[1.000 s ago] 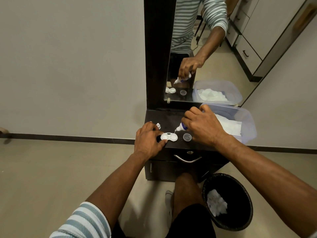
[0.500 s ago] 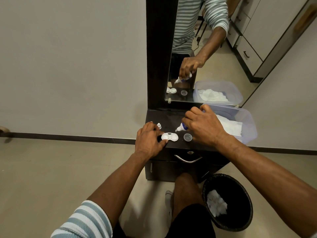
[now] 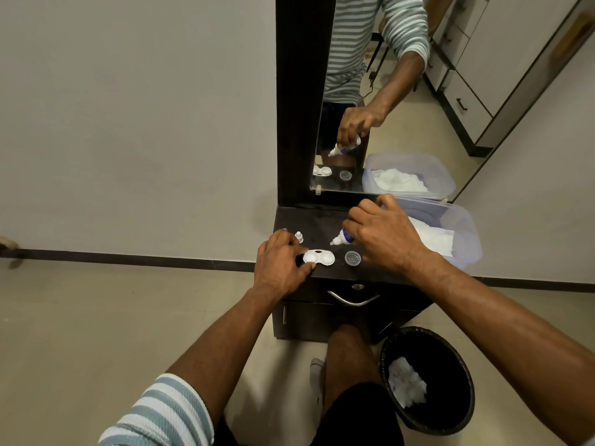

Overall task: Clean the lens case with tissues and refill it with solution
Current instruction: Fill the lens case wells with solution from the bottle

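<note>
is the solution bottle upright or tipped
Tipped: the right hand holds the solution bottle slanted, nozzle down-left toward the lens case.
</note>
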